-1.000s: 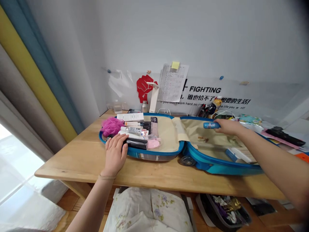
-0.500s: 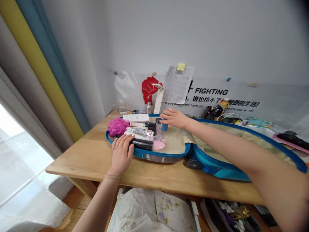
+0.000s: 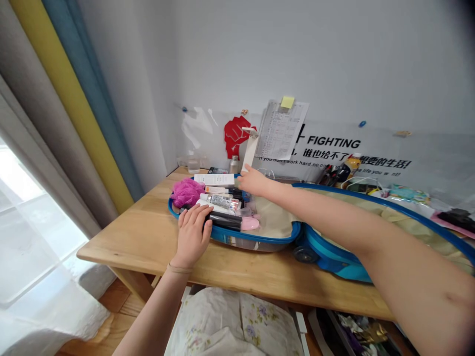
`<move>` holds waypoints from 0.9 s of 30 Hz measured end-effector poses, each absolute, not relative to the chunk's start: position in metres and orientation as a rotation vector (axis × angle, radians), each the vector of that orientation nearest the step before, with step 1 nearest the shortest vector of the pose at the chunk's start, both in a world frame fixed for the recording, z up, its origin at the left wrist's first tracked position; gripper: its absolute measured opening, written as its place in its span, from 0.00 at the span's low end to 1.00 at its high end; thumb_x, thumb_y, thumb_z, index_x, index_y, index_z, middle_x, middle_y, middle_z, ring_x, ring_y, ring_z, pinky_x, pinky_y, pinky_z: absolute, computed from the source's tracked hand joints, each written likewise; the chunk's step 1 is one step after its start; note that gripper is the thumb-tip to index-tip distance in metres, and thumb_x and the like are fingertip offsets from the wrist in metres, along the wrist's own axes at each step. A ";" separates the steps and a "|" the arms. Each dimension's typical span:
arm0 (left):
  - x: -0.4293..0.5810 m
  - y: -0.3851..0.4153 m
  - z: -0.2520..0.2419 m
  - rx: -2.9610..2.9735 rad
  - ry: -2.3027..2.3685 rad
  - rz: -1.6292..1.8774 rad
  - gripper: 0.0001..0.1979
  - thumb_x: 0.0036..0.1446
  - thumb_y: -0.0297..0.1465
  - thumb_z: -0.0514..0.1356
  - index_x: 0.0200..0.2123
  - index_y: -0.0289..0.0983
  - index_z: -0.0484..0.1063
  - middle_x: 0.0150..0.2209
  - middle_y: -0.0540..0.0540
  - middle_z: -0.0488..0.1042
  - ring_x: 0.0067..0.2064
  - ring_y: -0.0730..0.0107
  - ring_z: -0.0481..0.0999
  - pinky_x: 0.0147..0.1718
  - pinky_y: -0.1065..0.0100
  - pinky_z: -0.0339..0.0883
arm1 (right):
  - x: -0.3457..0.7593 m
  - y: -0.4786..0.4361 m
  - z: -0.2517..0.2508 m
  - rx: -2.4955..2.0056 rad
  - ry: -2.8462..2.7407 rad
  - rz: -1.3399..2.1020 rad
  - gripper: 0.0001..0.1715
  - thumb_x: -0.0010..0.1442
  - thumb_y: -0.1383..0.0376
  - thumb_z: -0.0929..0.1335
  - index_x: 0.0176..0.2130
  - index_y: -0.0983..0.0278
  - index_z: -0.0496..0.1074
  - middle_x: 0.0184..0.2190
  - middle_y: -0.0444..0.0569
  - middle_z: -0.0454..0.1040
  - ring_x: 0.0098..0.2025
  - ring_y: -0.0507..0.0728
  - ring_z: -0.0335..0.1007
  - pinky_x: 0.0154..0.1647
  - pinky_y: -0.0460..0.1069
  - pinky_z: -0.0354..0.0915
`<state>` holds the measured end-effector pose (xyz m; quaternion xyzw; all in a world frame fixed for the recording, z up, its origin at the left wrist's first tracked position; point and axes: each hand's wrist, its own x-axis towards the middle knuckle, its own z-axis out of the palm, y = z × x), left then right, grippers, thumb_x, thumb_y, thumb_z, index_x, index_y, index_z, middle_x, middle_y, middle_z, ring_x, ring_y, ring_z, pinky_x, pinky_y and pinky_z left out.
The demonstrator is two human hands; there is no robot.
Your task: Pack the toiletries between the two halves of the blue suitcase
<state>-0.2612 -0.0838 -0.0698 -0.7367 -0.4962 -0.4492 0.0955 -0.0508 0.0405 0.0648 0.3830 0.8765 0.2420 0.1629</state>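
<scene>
An open blue suitcase (image 3: 274,244) lies on the wooden table with toiletries in its left half. My left hand (image 3: 193,232) rests over its near left edge, fingers stretched out on a black cylindrical item (image 3: 225,220) with a pink end. My right hand (image 3: 255,182) is at the case's far side, fingers bent around a small blue bottle (image 3: 244,196); most of the bottle is hidden under the hand. Around them lie a magenta bath puff (image 3: 186,192), a white box (image 3: 214,179) and a silver-and-white tube (image 3: 222,201).
Behind the case stand a white desk lamp (image 3: 250,151), a metallic bottle (image 3: 233,164) and a clear cup (image 3: 193,164). The suitcase's right half (image 3: 337,262) lies open beside a dark wheel (image 3: 305,253). A floral cushion (image 3: 237,324) is below the table edge.
My right hand has moved left and lower toward the toiletries with the blue bottle, which is now mostly covered. My left hand keeps its place on the case. The view has shifted slightly.
</scene>
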 end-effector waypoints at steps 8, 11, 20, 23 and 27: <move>-0.261 -0.084 -0.070 -2.177 -1.485 -1.328 0.19 0.70 0.34 0.45 0.54 0.39 0.72 0.55 0.42 0.76 0.61 0.57 0.68 0.62 0.53 0.51 | -0.091 0.053 0.059 1.064 2.626 0.369 0.37 0.53 0.73 0.70 0.61 0.60 0.67 0.53 0.54 0.74 0.48 0.58 0.74 0.44 0.47 0.65; -0.261 -0.084 -0.070 -2.171 -1.475 -1.328 0.19 0.69 0.34 0.45 0.54 0.39 0.72 0.55 0.42 0.75 0.61 0.57 0.68 0.62 0.53 0.51 | -0.092 0.055 0.056 1.101 2.692 0.246 0.36 0.54 0.73 0.69 0.62 0.61 0.67 0.52 0.51 0.76 0.50 0.56 0.74 0.46 0.46 0.65; -0.260 -0.086 -0.068 -2.182 -1.478 -1.340 0.19 0.69 0.34 0.45 0.54 0.39 0.72 0.55 0.41 0.76 0.61 0.56 0.68 0.62 0.52 0.51 | -0.057 0.059 0.059 1.387 2.772 -0.030 0.27 0.61 0.69 0.66 0.60 0.62 0.69 0.55 0.51 0.75 0.45 0.52 0.76 0.47 0.46 0.66; -0.260 -0.086 -0.067 -2.183 -1.478 -1.342 0.19 0.69 0.34 0.45 0.54 0.39 0.72 0.55 0.42 0.76 0.60 0.57 0.68 0.62 0.52 0.51 | -0.036 0.058 0.060 1.471 2.711 -0.091 0.26 0.60 0.68 0.68 0.57 0.64 0.70 0.54 0.52 0.76 0.45 0.54 0.76 0.45 0.45 0.67; -0.260 -0.085 -0.068 -2.181 -1.483 -1.342 0.20 0.69 0.35 0.45 0.54 0.39 0.72 0.55 0.41 0.76 0.60 0.57 0.68 0.62 0.52 0.51 | -0.018 0.051 0.046 1.510 2.602 -0.152 0.29 0.54 0.62 0.74 0.54 0.64 0.71 0.50 0.52 0.78 0.45 0.56 0.76 0.42 0.45 0.68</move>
